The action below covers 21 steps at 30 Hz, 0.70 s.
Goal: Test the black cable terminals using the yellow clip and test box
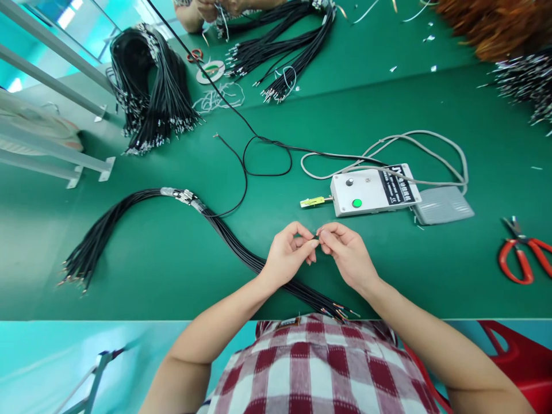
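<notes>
Both hands meet fingertip to fingertip over the green table, just in front of a white control box [374,190]. Between thumb and forefinger, my left hand [290,250] pinches a small dark piece that looks like a cable end. My right hand [347,252] is also closed at the fingertips, touching the same spot; what it pinches is too small to tell. A bundle of black cables [233,241] runs from the left under my left wrist to the table's front edge, its copper ends showing. A yellow-green tip [313,202] sticks out from the box's left side.
Red-handled cutters [521,253] lie at the right. A grey pedal [446,205] adjoins the box. More black cables [150,86] are heaped at back left, others [297,40] at the back beside another person's hands [219,8]. A metal frame [56,144] stands left.
</notes>
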Motion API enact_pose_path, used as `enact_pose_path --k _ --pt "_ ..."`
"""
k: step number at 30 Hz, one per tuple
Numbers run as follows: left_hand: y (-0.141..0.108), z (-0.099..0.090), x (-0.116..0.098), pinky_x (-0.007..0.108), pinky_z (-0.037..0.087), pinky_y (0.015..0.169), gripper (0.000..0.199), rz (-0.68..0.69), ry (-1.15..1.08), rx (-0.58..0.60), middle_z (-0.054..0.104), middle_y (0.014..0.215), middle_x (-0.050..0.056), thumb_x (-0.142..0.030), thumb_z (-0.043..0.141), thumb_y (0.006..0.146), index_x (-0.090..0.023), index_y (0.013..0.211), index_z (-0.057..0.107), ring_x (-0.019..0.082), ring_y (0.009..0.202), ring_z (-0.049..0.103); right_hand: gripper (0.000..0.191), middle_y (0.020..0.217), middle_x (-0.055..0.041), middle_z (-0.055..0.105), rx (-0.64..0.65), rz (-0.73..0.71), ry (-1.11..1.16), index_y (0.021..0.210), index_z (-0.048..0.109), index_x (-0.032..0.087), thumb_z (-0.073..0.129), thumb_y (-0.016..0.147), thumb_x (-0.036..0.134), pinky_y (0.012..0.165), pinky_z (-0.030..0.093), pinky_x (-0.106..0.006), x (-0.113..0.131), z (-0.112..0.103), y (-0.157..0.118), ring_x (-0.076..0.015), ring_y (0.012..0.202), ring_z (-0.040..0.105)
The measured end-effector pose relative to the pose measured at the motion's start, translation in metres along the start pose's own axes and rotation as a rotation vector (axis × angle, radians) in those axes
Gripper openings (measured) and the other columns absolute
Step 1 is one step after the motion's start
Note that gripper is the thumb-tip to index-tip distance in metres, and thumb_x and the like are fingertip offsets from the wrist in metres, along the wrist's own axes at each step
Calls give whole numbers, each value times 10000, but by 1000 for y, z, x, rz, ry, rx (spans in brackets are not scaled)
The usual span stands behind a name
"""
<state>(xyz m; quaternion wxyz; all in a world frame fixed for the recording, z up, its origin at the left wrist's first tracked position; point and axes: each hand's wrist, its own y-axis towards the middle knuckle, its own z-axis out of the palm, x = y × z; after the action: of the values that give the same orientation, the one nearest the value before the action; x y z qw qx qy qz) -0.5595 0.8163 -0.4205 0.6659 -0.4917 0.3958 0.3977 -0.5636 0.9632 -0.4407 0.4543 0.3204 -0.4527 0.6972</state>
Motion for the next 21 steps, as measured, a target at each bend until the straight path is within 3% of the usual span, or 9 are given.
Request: enact_pose_path --k 8,14,18,21 --pt "2 -1 6 210 471 521 395 -4 -34 39 595 572 -35 -438 778 777 -171 827 490 93 526 577 286 671 22 613 32 -32 -141 826 673 206 769 765 468 567 466 -270 4 -5 0 -109 564 532" --pt "10 3 4 205 469 499 394 23 -4 89 619 808 2 -412 747 815 -160 1083 606 76 551 596 321 567 38 600 153 -71 -253 827 618 211 703 828 521 579 499 -285 8 -15 1 -132 546 594" --pt "13 8 8 195 421 432 286 83 -17 25 623 901 26 -379 771 791 -141 887 644 48 499 575 307 625 16 647 171 -57 -347 826 619 199 670 861 500 598 502 -278 5 -23 2 -131 575 608" --pt "13 9 13 199 438 432 318 59 -94 -23 615 759 -5 -393 780 777 -147 836 586 73 478 586 227 676 4 668 169 -93 -498 852 619 205 611 916 423 630 506 -281 5 -26 2 -145 630 639"
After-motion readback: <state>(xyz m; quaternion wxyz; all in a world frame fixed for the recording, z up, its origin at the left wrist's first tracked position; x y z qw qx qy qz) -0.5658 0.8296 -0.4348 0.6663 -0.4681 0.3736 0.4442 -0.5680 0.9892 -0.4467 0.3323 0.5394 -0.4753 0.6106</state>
